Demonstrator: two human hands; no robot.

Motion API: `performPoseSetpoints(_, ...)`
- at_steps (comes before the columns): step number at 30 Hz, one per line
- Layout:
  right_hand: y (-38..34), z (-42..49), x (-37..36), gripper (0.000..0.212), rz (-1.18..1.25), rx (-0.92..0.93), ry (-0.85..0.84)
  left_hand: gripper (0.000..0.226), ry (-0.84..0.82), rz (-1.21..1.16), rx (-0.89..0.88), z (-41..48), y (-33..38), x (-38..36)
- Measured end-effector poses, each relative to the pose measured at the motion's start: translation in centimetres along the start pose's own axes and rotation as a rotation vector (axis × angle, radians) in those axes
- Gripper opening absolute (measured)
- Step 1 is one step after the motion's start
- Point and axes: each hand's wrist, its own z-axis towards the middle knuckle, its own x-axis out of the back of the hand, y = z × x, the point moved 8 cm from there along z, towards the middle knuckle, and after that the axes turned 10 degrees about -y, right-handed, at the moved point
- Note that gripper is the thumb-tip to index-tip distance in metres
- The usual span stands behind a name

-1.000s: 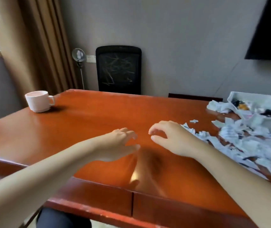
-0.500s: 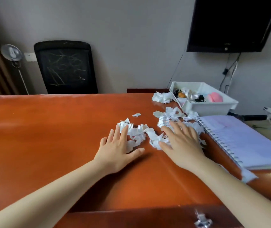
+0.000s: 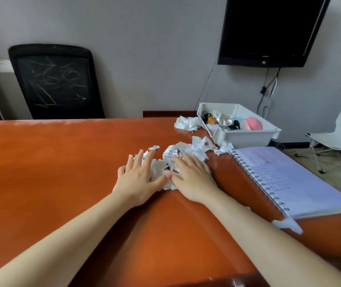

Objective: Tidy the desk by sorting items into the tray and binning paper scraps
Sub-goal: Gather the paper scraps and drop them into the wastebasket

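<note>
Closing inward mid-frame, the left hand [image 3: 139, 179] and right hand [image 3: 192, 177], fingers spread flat, now bunch paper scraps [image 3: 168, 154] for binning

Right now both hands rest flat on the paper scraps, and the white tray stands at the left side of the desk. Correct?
No. In the head view the white tray stands at the right side of the desk. The left hand and right hand do rest flat on the paper scraps.

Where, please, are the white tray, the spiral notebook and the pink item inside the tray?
white tray [image 3: 248, 139]: head view, bare front wall.
spiral notebook [image 3: 289, 179]: head view, middle of the open page.
pink item [image 3: 253, 123]: head view, its rounded top.
</note>
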Motion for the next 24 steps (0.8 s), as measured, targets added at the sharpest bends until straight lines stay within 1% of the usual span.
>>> performPoseSetpoints(3, -2.0, 1.9, 0.2, 0.053, 0.135, 0.111, 0.011, 0.076, 0.039, -0.048, 0.039, 0.1, -1.5, 0.6)
performPoseSetpoints(5, -2.7, 2.8, 0.7, 0.051, 0.239, 0.146, 0.037, 0.072, 0.063, -0.044, 0.053, 0.1, -2.2, 0.9)
performPoseSetpoints(6, -2.9, 3.1, 0.8, 0.05, 0.248, 0.152, 0.05, 0.07, 0.074, -0.038, 0.048, 0.1, -2.2, 1.0)
performPoseSetpoints(8, -3.2, 3.2, 1.2, 0.046, 0.177, 0.151, 0.109, 0.067, 0.086, -0.018, 0.029, 0.2, -2.2, 1.0)
performPoseSetpoints(11, -3.0, 1.8, 2.8, 0.039, 0.008, 0.118, 0.273, 0.066, 0.1, -0.016, 0.004, 0.1, -2.1, 0.9)
performPoseSetpoints(12, -2.8, 1.2, 3.3, 0.039, -0.031, 0.104, 0.291, 0.067, 0.1, -0.022, -0.005, 0.0, -2.0, 0.9)
performPoseSetpoints(15, -1.4, -1.0, 4.2, 0.04, -0.142, 0.02, 0.216, 0.066, 0.088, -0.025, -0.06, -0.2, -1.6, 1.1)
performPoseSetpoints(17, 0.0, -3.2, 4.5, 0.044, -0.241, -0.07, 0.169, 0.06, 0.084, -0.062, -0.114, -0.4, -1.0, 1.2)
performPoseSetpoints(19, 1.5, -5.6, 4.2, 0.049, -0.303, -0.169, 0.143, 0.06, 0.09, -0.082, -0.151, -0.8, -0.6, 1.3)
performPoseSetpoints(22, 2.8, -7.9, 3.0, 0.055, -0.306, -0.251, 0.106, 0.061, 0.124, -0.082, -0.16, -1.0, -0.6, 1.8)
performPoseSetpoints(24, 3.2, -8.2, 2.7, 0.054, -0.28, -0.266, 0.125, 0.055, 0.14, -0.162, -0.158, -0.9, -0.9, 2.0)
